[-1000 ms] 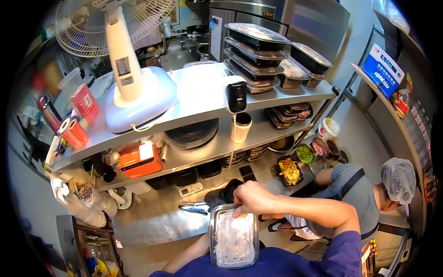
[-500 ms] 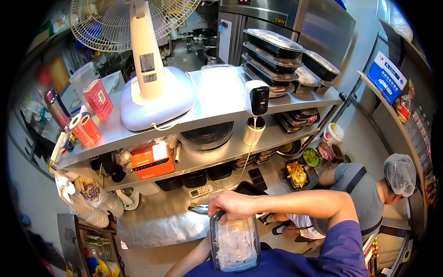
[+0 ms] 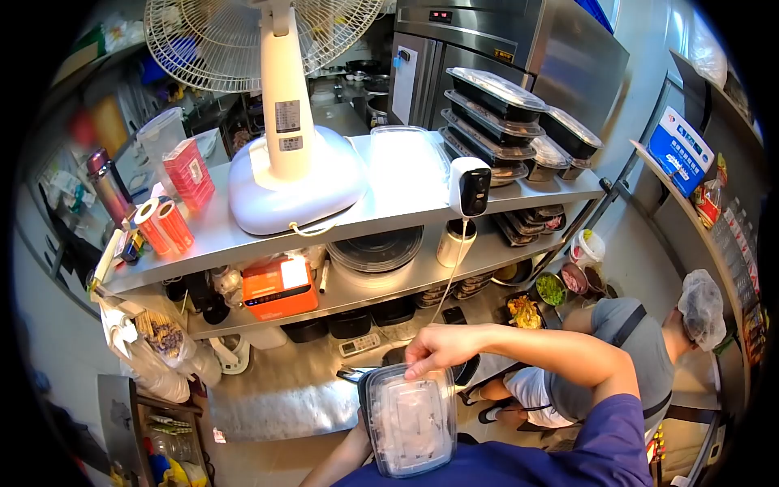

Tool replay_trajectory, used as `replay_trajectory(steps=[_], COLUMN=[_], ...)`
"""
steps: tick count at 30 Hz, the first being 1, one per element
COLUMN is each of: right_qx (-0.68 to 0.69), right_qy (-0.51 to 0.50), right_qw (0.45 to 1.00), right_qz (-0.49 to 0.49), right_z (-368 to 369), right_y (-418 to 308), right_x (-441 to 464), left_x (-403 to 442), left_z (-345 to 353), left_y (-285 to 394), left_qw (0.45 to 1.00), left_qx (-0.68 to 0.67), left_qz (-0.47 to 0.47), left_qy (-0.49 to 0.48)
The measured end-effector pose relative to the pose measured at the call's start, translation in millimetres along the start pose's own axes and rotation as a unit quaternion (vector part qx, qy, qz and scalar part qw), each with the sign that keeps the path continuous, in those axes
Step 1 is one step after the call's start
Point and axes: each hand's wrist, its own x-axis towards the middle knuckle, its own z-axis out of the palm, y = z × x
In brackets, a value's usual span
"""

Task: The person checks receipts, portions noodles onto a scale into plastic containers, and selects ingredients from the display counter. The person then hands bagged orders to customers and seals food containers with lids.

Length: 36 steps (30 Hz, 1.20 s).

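Note:
My right hand [image 3: 438, 351] pinches the far edge of a clear plastic lid [image 3: 411, 422] in front of my body. Under the lid, a black container's edge [image 3: 364, 406] shows at the left, slightly out of line with it. From the lower left my left forearm [image 3: 342, 454] reaches behind the container; the fingers of that hand are hidden. Just beyond lie a dark tray [image 3: 466, 369] and a blue-and-black item [image 3: 352, 374] on the steel counter [image 3: 276, 398].
A co-worker [image 3: 613, 349] in a hair net bends at the right, near bowls of greens [image 3: 550, 289] and a tray of yellow food [image 3: 523, 312]. The shelf [image 3: 324, 228] above holds a fan [image 3: 296, 183], a small camera [image 3: 471, 188] and stacked containers [image 3: 495, 122].
The view has shifted, so the shelf items appear farther right. My right hand has changed its hold at the lid's far edge, and the lid now sits offset from the black container.

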Motion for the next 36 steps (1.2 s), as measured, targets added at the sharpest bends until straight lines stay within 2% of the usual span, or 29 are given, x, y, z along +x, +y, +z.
replay_trajectory(steps=[1, 4, 5, 6, 7, 8, 9, 10, 11, 12, 13, 14, 15, 16, 18, 19, 21, 23, 25, 27, 28, 29, 31, 32, 33, 34, 35, 36], right_qx=[0.054, 0.074, 0.045, -0.020, -0.080, -0.141, -0.181, -0.155, -0.197, -0.276, -0.293, -0.365, -0.407, -0.419, -0.506, -0.481, -0.464, -0.415, -0.494, -0.391, -0.315, -0.181, -0.139, -0.081, -0.029, 0.171, 0.367, 0.467], right_qy=[0.019, 0.007, -0.001, 0.039, 0.122, 0.224, 0.338, 0.437, 0.490, 0.562, 0.588, 0.604, 0.598, 0.570, 0.515, 0.438, 0.322, 0.348, 0.451, 0.495, 0.483, 0.440, 0.387, 0.329, 0.321, 0.277, 0.224, 0.250], right_qw=[0.997, 0.993, 0.992, 0.991, 0.979, 0.956, 0.909, 0.875, 0.828, 0.755, 0.718, 0.682, 0.672, 0.696, 0.691, 0.758, 0.820, 0.834, 0.739, 0.772, 0.811, 0.879, 0.911, 0.940, 0.946, 0.942, 0.895, 0.845], right_qz=[-0.053, -0.096, -0.115, -0.128, -0.139, -0.129, -0.161, -0.140, -0.188, -0.195, -0.230, -0.188, -0.158, -0.120, -0.032, 0.048, 0.090, 0.105, 0.076, -0.077, -0.103, -0.042, -0.027, 0.034, 0.025, 0.086, 0.121, 0.077], right_z=[1.2, -23.6, -35.3, -50.2, -67.2, -84.6, -102.0, -113.8, -136.5, -159.7, -179.9, -196.7, -209.9, -219.3, -247.8, -250.6, -248.8, -244.5, -231.8, -189.5, -157.6, -109.0, -18.9, 20.8, 70.5, 108.4, 144.2, 166.8], right_y=[-7.3, -68.6, -89.9, -112.4, -135.0, -150.4, -156.6, -178.4, -180.6, -179.9, -174.1, -166.1, -151.7, -136.3, -81.9, -74.5, -66.5, -68.3, -87.8, -102.2, -102.1, -113.9, -65.5, -55.3, 6.3, 22.0, 36.4, 50.6], right_x=[-1.6, -23.3, -34.2, -48.0, -64.8, -81.2, -93.5, -107.3, -111.7, -108.7, -97.2, -84.7, -67.8, -49.0, -12.1, -3.6, 4.4, 4.1, -5.0, -30.2, -43.9, -63.3, -85.0, -101.7, -101.8, -118.7, -137.4, -151.4], left_x=[0.9, -1.2, -1.9, -5.0, -8.5, -12.1, -18.1, -24.5, -30.8, -36.4, -41.8, -46.2, -51.0, -55.8, -66.7, -71.6, -76.3, -78.7, -78.2, -67.2, -59.2, -48.6, -26.6, -12.2, 3.7, 18.5, 36.1, 57.7], left_z=[-2.1, -9.9, -13.6, -17.5, -20.5, -24.9, -27.8, -29.5, -30.5, -30.5, -30.9, -31.2, -32.5, -33.8, -31.6, -33.2, -38.8, -41.3, -37.0, -32.9, -31.8, -30.6, -28.2, -26.4, -23.4, -18.9, -12.5, 0.5], left_y=[2.6, 19.0, 26.3, 34.6, 43.7, 55.1, 63.8, 70.9, 76.5, 80.0, 80.2, 79.2, 74.9, 70.5, 60.9, 54.0, 46.3, 40.2, 38.0, 39.1, 38.9, 38.7, 32.9, 27.4, 20.7, 10.1, -3.5, -12.2], left_qw=[1.000, 0.998, 0.997, 0.995, 0.993, 0.991, 0.988, 0.986, 0.984, 0.982, 0.981, 0.980, 0.979, 0.978, 0.973, 0.966, 0.961, 0.958, 0.963, 0.969, 0.972, 0.977, 0.987, 0.992, 0.995, 0.998, 0.999, 0.999], left_qx=[-0.008, -0.037, -0.050, -0.061, -0.071, -0.085, -0.097, -0.106, -0.113, -0.115, -0.115, -0.112, -0.105, -0.098, -0.108, -0.103, -0.083, -0.062, -0.101, -0.109, -0.107, -0.096, -0.075, -0.066, -0.057, -0.049, -0.039, -0.036], left_qz=[0.009, 0.043, 0.053, 0.070, 0.082, 0.096, 0.108, 0.117, 0.127, 0.133, 0.138, 0.144, 0.146, 0.149, 0.155, 0.170, 0.197, 0.204, 0.192, 0.175, 0.163, 0.148, 0.105, 0.078, 0.052, 0.027, -0.001, -0.026], left_qy=[0.003, 0.017, 0.023, 0.029, 0.035, 0.041, 0.046, 0.052, 0.058, 0.063, 0.073, 0.084, 0.098, 0.113, 0.135, 0.165, 0.177, 0.193, 0.160, 0.139, 0.128, 0.117, 0.094, 0.075, 0.055, 0.033, 0.012, -0.001])
